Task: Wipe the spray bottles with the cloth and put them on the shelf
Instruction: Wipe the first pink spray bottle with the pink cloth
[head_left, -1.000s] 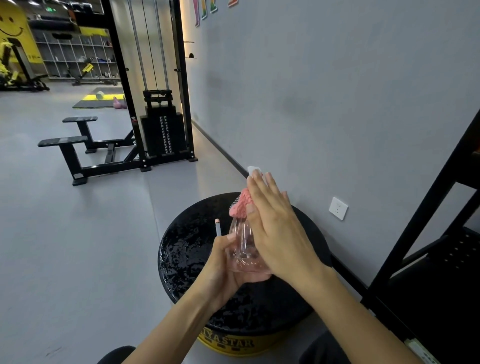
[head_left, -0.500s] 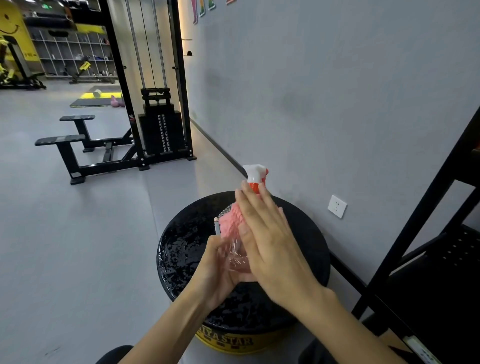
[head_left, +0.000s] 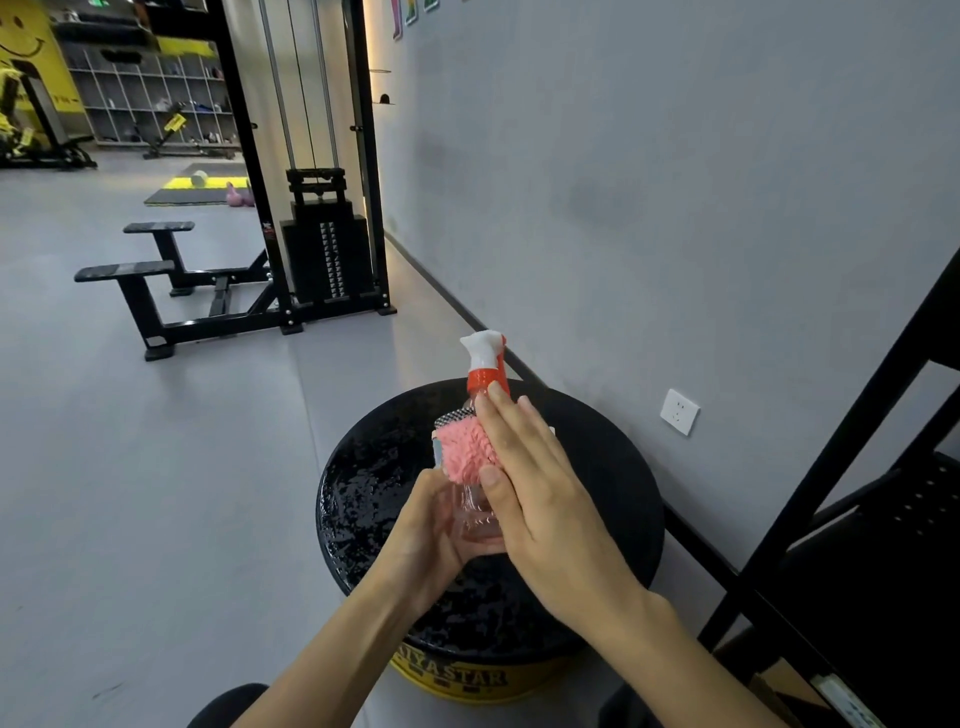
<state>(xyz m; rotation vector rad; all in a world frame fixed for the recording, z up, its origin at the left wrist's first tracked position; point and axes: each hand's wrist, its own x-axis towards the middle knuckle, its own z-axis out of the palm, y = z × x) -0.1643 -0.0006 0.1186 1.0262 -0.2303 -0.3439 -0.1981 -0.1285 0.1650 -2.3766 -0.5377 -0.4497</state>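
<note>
One clear plastic bottle (head_left: 475, 512), left hand (head_left: 431, 525) gripping its base; one nubby pink cloth (head_left: 465, 452). Right hand (head_left: 540, 499) presses it, fingers straight.

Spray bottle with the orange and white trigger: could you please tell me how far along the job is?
Done: nothing visibly; no bottle shows on the black metal shelf. In hand: the left hand grips the clear spray bottle at its base while the right hand presses the pink nubby cloth against its upper body. Left: finish wiping, then shelve it.
</note>
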